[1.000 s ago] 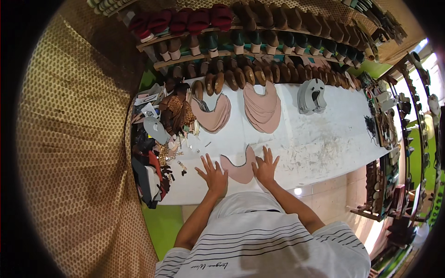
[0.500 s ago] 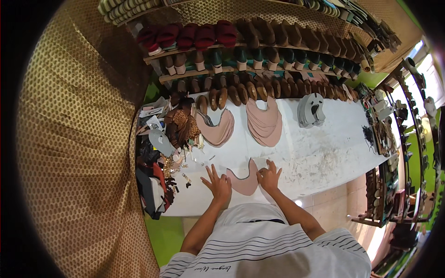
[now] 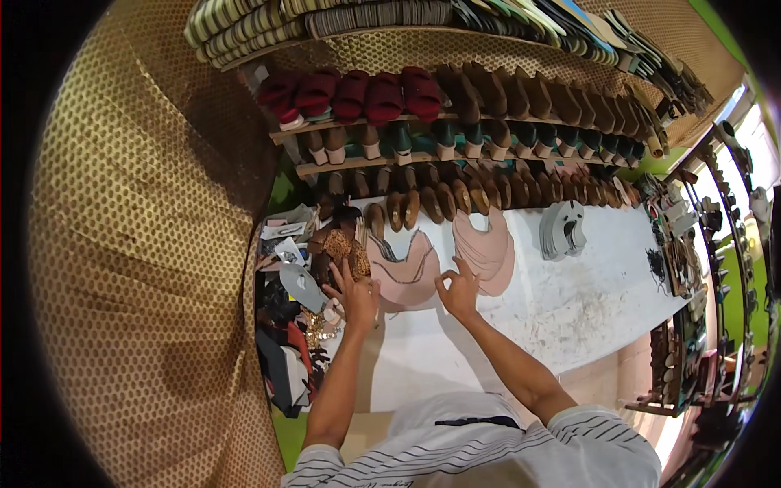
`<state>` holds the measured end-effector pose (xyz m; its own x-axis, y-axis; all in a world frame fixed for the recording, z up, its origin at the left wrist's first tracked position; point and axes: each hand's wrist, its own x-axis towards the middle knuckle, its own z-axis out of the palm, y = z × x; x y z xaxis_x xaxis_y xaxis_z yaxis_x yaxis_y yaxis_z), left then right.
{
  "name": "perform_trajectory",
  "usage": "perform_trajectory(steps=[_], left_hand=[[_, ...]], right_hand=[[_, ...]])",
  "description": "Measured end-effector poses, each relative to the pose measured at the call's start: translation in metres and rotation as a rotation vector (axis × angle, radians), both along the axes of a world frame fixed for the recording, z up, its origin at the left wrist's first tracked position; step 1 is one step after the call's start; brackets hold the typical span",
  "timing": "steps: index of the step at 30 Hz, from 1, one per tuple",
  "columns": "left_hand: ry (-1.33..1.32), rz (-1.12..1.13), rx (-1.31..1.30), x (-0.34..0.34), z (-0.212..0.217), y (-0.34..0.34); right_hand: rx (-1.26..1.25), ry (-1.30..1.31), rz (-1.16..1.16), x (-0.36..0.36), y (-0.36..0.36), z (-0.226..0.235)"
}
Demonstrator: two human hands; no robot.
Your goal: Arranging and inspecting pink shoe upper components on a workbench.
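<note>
A pink U-shaped leather shoe-upper piece point(image 3: 405, 291) is spread between my hands, over the left stack of like pieces on the white table. My left hand point(image 3: 358, 298) pinches its left edge between thumb and forefinger, the other fingers fanned out. On the right edge, my right hand point(image 3: 460, 293) makes the same kind of pinch. Dark edges of the stack below show inside the curve; whether the piece touches the stack I cannot tell. Just right of my right hand lies a second pink stack point(image 3: 493, 254) of curved pieces, slightly fanned.
Grey cut pieces point(image 3: 562, 231) are stacked farther right on the table point(image 3: 521, 325). Scraps and brown patterned material point(image 3: 342, 246) crowd the left end. Wooden shoe lasts point(image 3: 444, 201) line the back, below shelves with red slippers point(image 3: 382, 98). A shoe rack point(image 3: 716, 268) stands at right.
Both hands have carried the pink piece away from the table's near edge and slightly left, to the left stack. The view has tilted upward, showing more of the top shelf.
</note>
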<state>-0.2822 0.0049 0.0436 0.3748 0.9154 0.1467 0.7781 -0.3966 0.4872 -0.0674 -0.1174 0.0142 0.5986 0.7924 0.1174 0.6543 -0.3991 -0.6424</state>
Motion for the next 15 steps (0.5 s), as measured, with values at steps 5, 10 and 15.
perform_trajectory(steps=[5, 10, 15], left_hand=[[0.043, -0.039, 0.013, 0.010, -0.002, 0.062], [0.034, -0.059, 0.079, 0.025, -0.030, 0.090], [0.122, -0.017, 0.097, 0.031, -0.039, 0.095]], right_hand=[[-0.002, -0.111, -0.092, -0.004, 0.061, -0.007], [-0.093, -0.100, -0.125, 0.001, 0.084, -0.023], [-0.281, -0.071, -0.094, 0.003, 0.087, -0.023]])
